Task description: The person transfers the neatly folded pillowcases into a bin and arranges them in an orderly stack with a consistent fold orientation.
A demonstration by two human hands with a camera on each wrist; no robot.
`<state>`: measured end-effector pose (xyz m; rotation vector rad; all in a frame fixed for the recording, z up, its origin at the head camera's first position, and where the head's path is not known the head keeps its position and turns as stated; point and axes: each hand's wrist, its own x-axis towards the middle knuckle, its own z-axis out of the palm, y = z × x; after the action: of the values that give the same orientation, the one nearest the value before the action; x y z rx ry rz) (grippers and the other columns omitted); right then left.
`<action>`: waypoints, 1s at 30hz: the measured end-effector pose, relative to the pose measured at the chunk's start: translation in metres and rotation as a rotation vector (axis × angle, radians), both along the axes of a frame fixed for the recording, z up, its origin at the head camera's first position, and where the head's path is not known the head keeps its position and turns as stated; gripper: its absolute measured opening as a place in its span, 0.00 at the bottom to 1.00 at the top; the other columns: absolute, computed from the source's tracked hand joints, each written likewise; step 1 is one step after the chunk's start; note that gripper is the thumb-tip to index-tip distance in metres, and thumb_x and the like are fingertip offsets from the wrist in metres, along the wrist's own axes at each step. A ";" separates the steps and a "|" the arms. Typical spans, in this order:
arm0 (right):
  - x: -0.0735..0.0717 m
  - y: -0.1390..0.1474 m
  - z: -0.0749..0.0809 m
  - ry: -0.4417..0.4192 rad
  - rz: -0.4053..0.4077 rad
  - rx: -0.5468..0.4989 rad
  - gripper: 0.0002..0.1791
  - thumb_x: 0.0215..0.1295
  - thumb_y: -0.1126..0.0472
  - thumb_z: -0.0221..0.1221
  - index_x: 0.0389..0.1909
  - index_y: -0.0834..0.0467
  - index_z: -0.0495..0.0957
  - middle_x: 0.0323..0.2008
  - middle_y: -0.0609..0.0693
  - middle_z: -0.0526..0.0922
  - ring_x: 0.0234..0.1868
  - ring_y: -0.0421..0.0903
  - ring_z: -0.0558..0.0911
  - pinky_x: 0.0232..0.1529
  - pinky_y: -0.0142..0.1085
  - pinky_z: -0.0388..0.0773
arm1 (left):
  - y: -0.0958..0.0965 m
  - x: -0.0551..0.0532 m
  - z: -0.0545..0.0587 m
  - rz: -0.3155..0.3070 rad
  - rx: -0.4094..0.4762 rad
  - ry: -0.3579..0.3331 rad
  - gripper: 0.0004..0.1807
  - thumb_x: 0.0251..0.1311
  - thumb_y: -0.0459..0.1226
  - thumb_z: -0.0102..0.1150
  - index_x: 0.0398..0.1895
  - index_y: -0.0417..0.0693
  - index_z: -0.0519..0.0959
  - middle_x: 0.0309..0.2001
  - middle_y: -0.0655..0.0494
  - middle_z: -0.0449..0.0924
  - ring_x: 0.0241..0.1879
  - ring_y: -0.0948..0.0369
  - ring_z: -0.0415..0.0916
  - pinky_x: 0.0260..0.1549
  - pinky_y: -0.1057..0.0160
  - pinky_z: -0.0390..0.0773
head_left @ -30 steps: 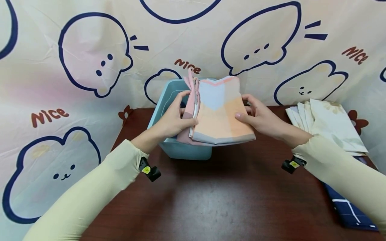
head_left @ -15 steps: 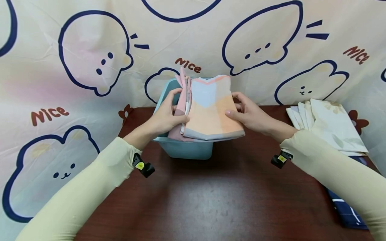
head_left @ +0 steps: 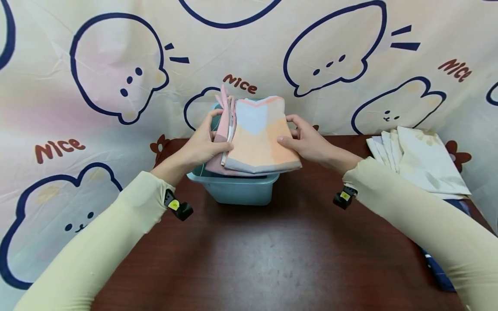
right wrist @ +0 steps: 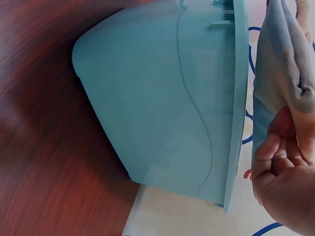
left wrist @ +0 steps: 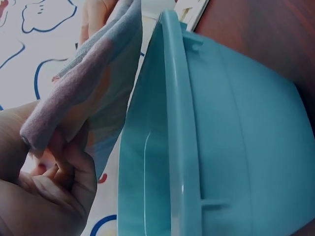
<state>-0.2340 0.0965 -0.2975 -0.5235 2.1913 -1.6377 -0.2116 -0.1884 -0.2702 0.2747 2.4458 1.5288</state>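
Note:
A folded cloth in peach, light blue and pink blocks [head_left: 258, 142] is held above a light-blue plastic bin [head_left: 241, 192]. My left hand [head_left: 202, 140] pinches its left edge, thumb in front and fingers behind. On the opposite edge my right hand [head_left: 309, 142] grips it the same way. The left wrist view has the cloth [left wrist: 110, 93] over the bin's open mouth, apart from the rim [left wrist: 179, 123]. In the right wrist view, the right hand [right wrist: 290, 182] holds the cloth's edge beside the bin's outer wall [right wrist: 147, 108]. Most of the bin's inside is hidden by the cloth.
The dark red-brown table [head_left: 256, 255] bears the bin near the back curtain [head_left: 249, 47], printed with cartoon bears. At the right lie a folded white floral cloth [head_left: 428, 162] and, partly behind my right sleeve, a navy cloth with white lines [head_left: 439, 270].
Both hands have carried the folded cloth leftward and slightly farther back, so it now sits more squarely over the bin. The grip of both hands looks unchanged.

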 end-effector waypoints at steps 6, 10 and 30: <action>-0.005 -0.012 0.003 -0.015 -0.005 0.004 0.27 0.73 0.58 0.51 0.67 0.53 0.52 0.57 0.62 0.79 0.34 0.45 0.88 0.36 0.36 0.84 | -0.009 -0.007 0.002 0.004 -0.002 -0.029 0.46 0.60 0.32 0.58 0.72 0.64 0.41 0.56 0.37 0.76 0.42 0.53 0.85 0.44 0.57 0.84; -0.010 -0.020 0.006 -0.021 0.000 0.013 0.26 0.73 0.58 0.51 0.66 0.54 0.52 0.57 0.62 0.79 0.34 0.44 0.88 0.36 0.36 0.84 | -0.015 -0.012 0.004 0.002 -0.036 -0.037 0.46 0.61 0.32 0.57 0.72 0.65 0.40 0.54 0.35 0.77 0.39 0.56 0.85 0.40 0.59 0.84; -0.029 -0.039 0.004 -0.062 -0.076 0.156 0.26 0.72 0.56 0.52 0.65 0.55 0.54 0.50 0.61 0.82 0.31 0.43 0.86 0.35 0.35 0.83 | -0.018 -0.040 0.006 -0.005 -0.147 -0.105 0.45 0.62 0.31 0.56 0.72 0.65 0.39 0.54 0.35 0.76 0.36 0.57 0.85 0.36 0.60 0.85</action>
<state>-0.2633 0.0576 -0.2933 -0.3457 2.2940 -1.4832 -0.2521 -0.2066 -0.2646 0.1687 2.4570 1.3174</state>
